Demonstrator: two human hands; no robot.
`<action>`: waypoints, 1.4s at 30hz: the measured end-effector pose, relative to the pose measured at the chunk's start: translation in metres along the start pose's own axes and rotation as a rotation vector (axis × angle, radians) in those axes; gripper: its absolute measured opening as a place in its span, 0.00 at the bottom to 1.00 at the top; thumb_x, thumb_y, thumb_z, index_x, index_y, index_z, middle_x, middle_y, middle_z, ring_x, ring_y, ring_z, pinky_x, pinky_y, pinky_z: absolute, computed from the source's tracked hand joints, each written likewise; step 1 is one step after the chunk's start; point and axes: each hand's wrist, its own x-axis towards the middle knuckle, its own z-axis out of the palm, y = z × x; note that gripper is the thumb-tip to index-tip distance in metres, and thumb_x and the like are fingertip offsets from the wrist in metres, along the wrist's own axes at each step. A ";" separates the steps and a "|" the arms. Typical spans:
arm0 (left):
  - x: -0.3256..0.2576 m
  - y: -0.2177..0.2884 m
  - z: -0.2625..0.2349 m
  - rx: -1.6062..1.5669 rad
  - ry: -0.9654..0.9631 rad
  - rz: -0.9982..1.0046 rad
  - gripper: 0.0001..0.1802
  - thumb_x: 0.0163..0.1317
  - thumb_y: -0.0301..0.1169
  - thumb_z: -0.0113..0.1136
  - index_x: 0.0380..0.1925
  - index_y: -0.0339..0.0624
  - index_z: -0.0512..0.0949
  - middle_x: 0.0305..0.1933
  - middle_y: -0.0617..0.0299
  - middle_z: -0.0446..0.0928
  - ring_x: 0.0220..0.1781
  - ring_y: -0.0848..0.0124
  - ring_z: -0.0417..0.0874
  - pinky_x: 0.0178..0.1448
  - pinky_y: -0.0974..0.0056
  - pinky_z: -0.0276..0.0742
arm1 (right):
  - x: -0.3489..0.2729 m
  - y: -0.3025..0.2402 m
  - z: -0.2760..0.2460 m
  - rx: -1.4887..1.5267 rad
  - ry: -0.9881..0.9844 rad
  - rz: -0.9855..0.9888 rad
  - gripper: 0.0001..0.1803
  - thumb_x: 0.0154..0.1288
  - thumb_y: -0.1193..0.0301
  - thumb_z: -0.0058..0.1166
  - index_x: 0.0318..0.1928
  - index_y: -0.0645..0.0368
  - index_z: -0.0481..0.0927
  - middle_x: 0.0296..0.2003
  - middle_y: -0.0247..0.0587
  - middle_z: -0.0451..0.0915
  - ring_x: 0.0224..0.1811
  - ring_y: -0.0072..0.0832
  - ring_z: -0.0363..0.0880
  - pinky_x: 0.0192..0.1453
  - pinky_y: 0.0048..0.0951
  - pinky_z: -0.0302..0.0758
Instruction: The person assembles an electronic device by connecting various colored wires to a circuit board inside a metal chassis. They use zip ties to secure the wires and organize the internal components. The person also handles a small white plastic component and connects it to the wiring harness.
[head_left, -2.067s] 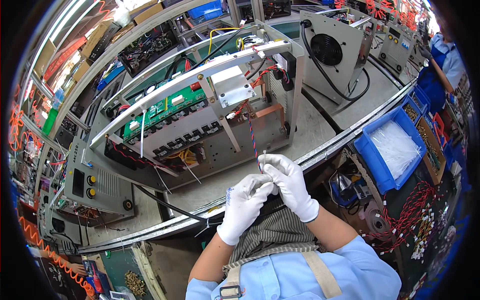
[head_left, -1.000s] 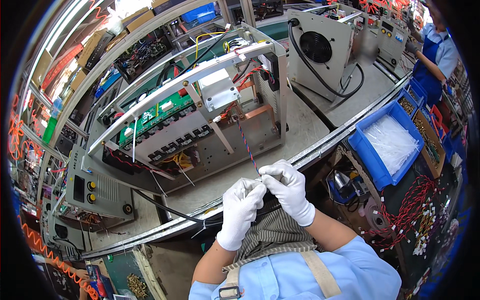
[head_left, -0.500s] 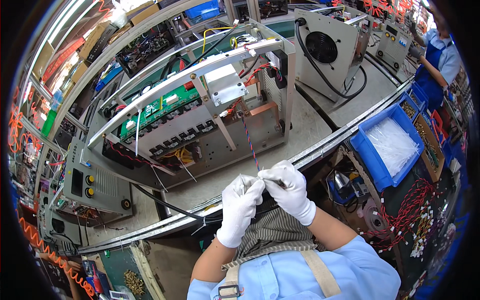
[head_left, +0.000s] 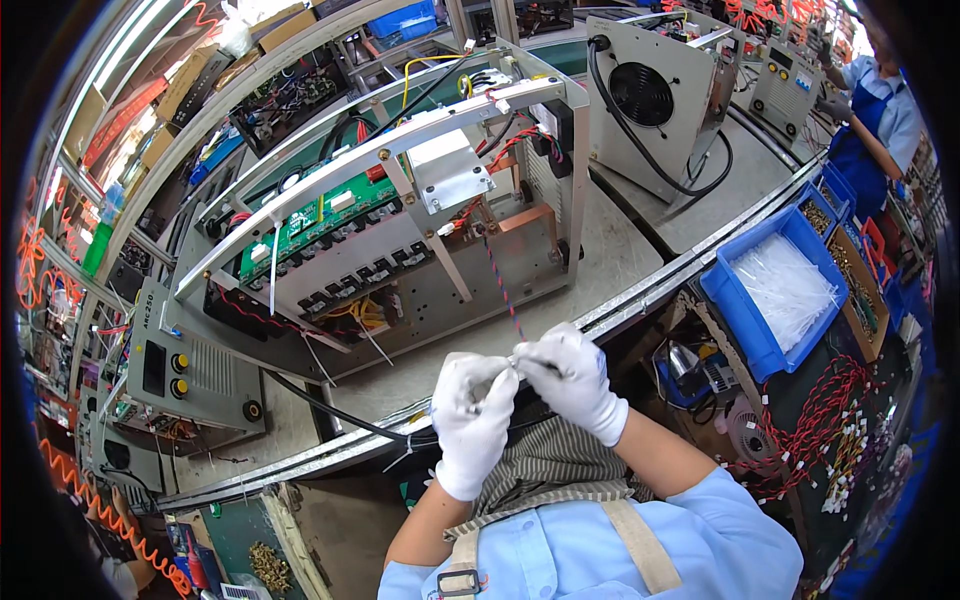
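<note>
Both white-gloved hands meet fingertip to fingertip at the lower end of a twisted red-and-blue wire (head_left: 505, 293). My left hand (head_left: 468, 415) pinches there with thumb and forefinger, the fingers forming a loop. Beside it my right hand (head_left: 577, 383) is closed on the same end, its other fingers curled. The wire's tip is hidden between the fingers. Upward, the wire stretches into an open-sided metal machine chassis (head_left: 440, 290), near a copper bar (head_left: 525, 219). Inside the chassis sit a green circuit board (head_left: 335, 205) and a silver metal block (head_left: 448, 165).
A grey-fronted unit (head_left: 185, 370) stands left of the chassis, a fan-backed unit (head_left: 640, 110) to the right. A metal rail (head_left: 640, 305) edges the bench. At right are a blue bin of white strips (head_left: 785, 290) and red-black wires (head_left: 815, 415). A co-worker (head_left: 875, 120) stands far right.
My left hand has shifted slightly left and down, its fingers opening into a wider loop while the fingertips stay at the wire's end. My right hand has moved a little left.
</note>
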 end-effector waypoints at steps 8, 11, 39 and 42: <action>0.011 -0.011 0.005 -0.071 -0.051 -0.190 0.10 0.61 0.25 0.64 0.42 0.34 0.79 0.45 0.62 0.75 0.48 0.75 0.77 0.51 0.68 0.74 | -0.006 0.004 -0.002 0.201 -0.025 0.210 0.09 0.57 0.80 0.63 0.40 0.60 0.85 0.30 0.32 0.73 0.29 0.17 0.69 0.32 0.21 0.67; 0.015 -0.006 0.004 0.155 -0.133 -0.096 0.09 0.59 0.24 0.64 0.39 0.35 0.80 0.44 0.60 0.76 0.47 0.72 0.78 0.50 0.67 0.74 | -0.005 0.003 -0.002 0.147 -0.014 0.138 0.11 0.56 0.81 0.63 0.41 0.59 0.84 0.30 0.33 0.73 0.29 0.20 0.71 0.32 0.23 0.68; 0.020 0.005 -0.005 -0.398 -0.382 -0.595 0.15 0.69 0.33 0.57 0.47 0.31 0.79 0.37 0.56 0.85 0.22 0.84 0.70 0.27 0.77 0.63 | 0.001 -0.003 -0.003 0.657 0.104 0.631 0.08 0.66 0.81 0.56 0.46 0.64 0.80 0.37 0.33 0.82 0.35 0.14 0.78 0.41 0.17 0.75; 0.019 0.001 -0.002 -0.328 -0.302 -0.595 0.13 0.69 0.33 0.59 0.42 0.32 0.79 0.33 0.57 0.84 0.23 0.83 0.71 0.27 0.76 0.64 | 0.000 -0.007 -0.004 0.619 0.047 0.632 0.08 0.66 0.81 0.56 0.46 0.64 0.79 0.36 0.33 0.81 0.35 0.14 0.79 0.40 0.18 0.76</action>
